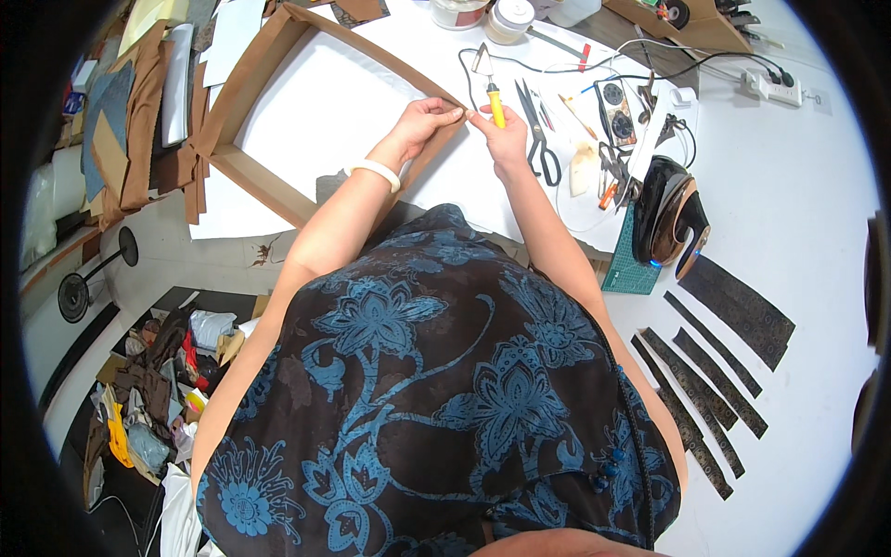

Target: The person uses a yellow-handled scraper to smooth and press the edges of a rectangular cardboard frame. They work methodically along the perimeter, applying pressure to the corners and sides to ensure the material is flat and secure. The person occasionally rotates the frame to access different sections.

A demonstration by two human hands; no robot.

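A brown rectangular frame of upright strip walls [255,84] lies tilted on the white table, its inside showing white. My left hand [422,128] pinches its right corner between thumb and fingers; a pale bangle [376,173] circles that wrist. Just beside it, my right hand [506,144] touches the same corner with its fingertips. Held in that right hand is a yellow-handled tool [497,110] with a flat triangular metal head pointing away from me. Large black scissors [535,135] rest right of the right hand.
Cords, small tools and a black dial box [615,111] crowd the right side, near a dark iron [670,218] and a green mat [631,255]. Tubs [510,19] stand at the back. Dark patterned strips [705,381] lie right; brown sheets [139,121] pile left.
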